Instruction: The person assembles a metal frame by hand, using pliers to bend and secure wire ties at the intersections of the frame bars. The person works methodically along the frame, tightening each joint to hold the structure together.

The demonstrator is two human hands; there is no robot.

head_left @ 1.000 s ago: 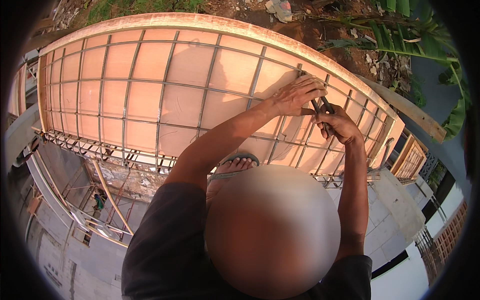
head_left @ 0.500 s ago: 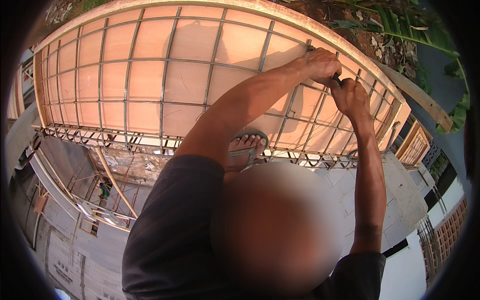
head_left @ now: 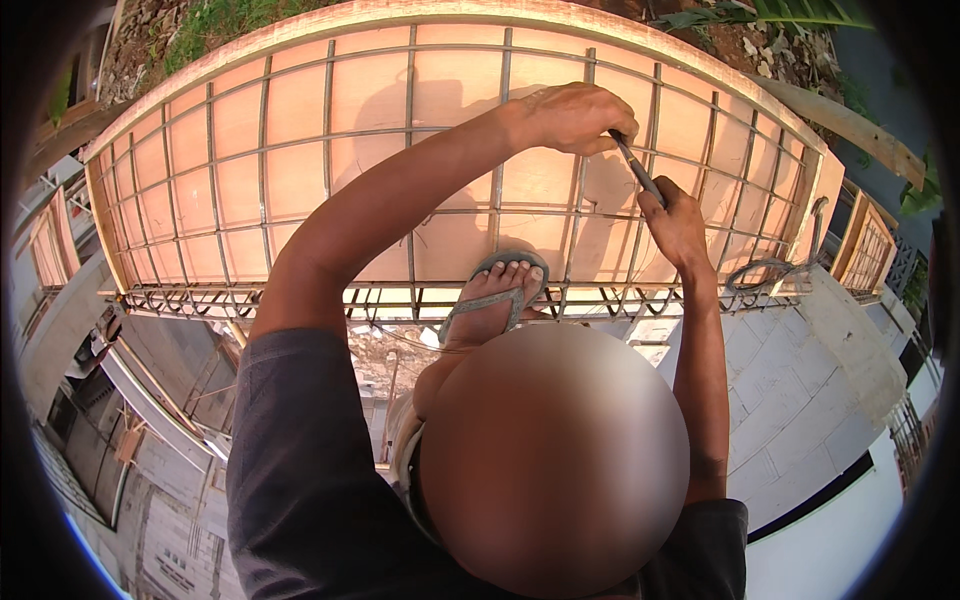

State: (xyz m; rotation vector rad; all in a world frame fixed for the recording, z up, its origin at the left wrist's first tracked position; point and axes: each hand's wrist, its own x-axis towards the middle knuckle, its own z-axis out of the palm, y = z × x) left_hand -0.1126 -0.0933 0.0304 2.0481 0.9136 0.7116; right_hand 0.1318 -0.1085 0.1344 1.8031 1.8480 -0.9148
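My right hand (head_left: 674,218) is closed round the lower part of a slim, dark metal hand tool (head_left: 641,172), whose exact kind is hard to make out. The tool slants up and left to the fingertips of my left hand (head_left: 580,118). Those fingers are curled closed, and what they pinch is hidden. Both hands are over a grid of steel reinforcing bars (head_left: 412,130), with thin bits of wire near some crossings. Behind the grid is a pale orange formwork panel (head_left: 370,170).
A wooden rim (head_left: 420,12) borders the panel's far side. One sandalled foot (head_left: 495,300) rests on the near edge bars. A coil of wire (head_left: 760,274) lies at right. Below are grey paving (head_left: 770,390) and rubble; soil and plants lie beyond. A rounded blur covers the lower middle.
My hands have moved left and drawn slightly apart, so the tool between them now shows more clearly. The view has shifted, with more of the foot and the wire coil visible.
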